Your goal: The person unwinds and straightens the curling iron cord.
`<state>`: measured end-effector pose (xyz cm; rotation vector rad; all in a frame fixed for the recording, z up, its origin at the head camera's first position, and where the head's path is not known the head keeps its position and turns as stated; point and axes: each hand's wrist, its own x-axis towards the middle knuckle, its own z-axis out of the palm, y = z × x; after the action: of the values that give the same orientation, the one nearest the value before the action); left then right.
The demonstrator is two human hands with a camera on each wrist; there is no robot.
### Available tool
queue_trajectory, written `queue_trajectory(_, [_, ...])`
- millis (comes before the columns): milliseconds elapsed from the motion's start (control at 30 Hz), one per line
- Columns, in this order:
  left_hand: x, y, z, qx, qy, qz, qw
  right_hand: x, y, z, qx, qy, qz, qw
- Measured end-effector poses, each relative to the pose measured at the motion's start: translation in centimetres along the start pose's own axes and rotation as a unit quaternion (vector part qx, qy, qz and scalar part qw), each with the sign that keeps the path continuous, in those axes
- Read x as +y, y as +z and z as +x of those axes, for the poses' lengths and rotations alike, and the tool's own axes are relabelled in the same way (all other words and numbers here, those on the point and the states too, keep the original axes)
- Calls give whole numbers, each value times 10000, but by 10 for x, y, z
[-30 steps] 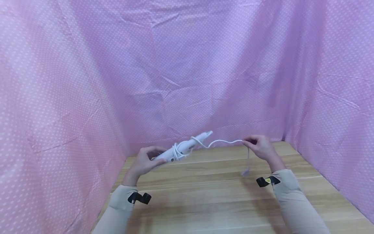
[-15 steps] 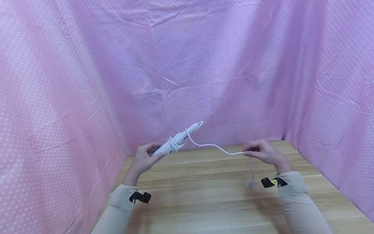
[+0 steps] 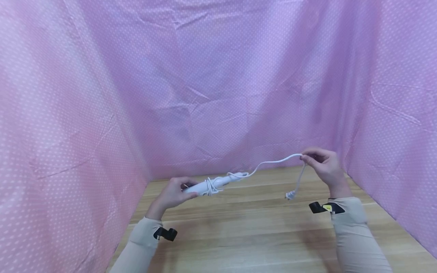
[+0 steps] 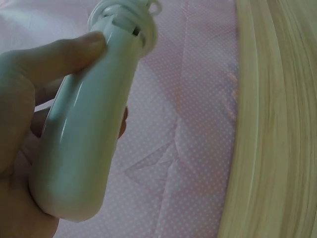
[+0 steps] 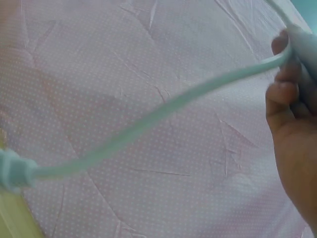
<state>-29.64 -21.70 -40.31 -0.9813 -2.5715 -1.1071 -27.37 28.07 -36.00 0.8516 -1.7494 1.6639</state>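
Note:
My left hand [image 3: 172, 194] grips the thick end of a white, rod-shaped electric appliance [image 3: 198, 188] above the table. In the left wrist view, my thumb lies along the smooth, rounded white body [image 4: 91, 124]. Several turns of white cord are wound round its middle. From its far end the loose cord [image 3: 274, 162] runs across to my right hand [image 3: 326, 167], which pinches it between thumb and fingers. Below that pinch dangles a short length with the two-pin plug [image 3: 290, 195]. The right wrist view shows this cord [image 5: 148, 119] close up, its plug [image 5: 17, 170] partly cut off at left.
A light wood-grain table [image 3: 246, 235] lies under both hands. Pink polka-dot cloth [image 3: 218, 94] hangs behind it and along both sides. Black camera mounts [image 3: 165, 234] sit on both wrists over beige sleeves.
My right hand has dipped slightly, then moved up and to the right with the cord. The appliance's far end has risen and then dropped, so it now lies flatter. Both holds stay.

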Motion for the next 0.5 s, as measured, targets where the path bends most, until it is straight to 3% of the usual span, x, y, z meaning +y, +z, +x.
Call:
queue_trajectory(133, [-3,2,-3,-456,272,-254,9983,3,-4,4,899,335,-374,9947])
queue_trajectory(233, [-2,3,-5,-619,342,-430,9966,7,-8,5,1320,719,-1175,9816])
queue_trajectory(333, [13,-1,-7,-699,458,-578,9948,13,-12,3,1386,1166,-2017,9626])
queue_trajectory(500, [36,-10,-10,-617,630,-766,9932,24,-17,-5,993,1319,-3282,9301])
